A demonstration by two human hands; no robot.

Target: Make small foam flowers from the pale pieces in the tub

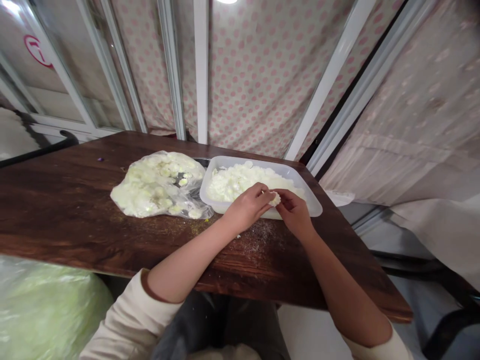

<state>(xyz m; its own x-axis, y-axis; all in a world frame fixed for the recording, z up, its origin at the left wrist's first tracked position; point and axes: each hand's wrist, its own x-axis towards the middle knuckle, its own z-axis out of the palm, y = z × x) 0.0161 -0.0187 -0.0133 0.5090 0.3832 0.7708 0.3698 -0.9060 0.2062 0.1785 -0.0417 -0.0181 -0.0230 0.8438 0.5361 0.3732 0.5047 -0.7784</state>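
Note:
Over the near rim of a white plastic tub [317, 207], my left hand [250, 204] and my right hand [296, 212] meet with bent fingers. A small, ruffled, white flower-like piece [275, 199] is pinched between them. Many similar pale pieces [240, 180] are heaped inside the tub; they are too blurred to name exactly. Left of the tub lies a clear plastic bag [150, 187] full of pale yellow-white pieces, some showing at its opening on the right side.
Yellowish crumbs and white bits are scattered on the dark wooden table [67, 205]. Below its front left edge stands a large clear bag of pale green stuff [48, 310]. Behind the table are white frames and a polka-dot curtain [258, 75].

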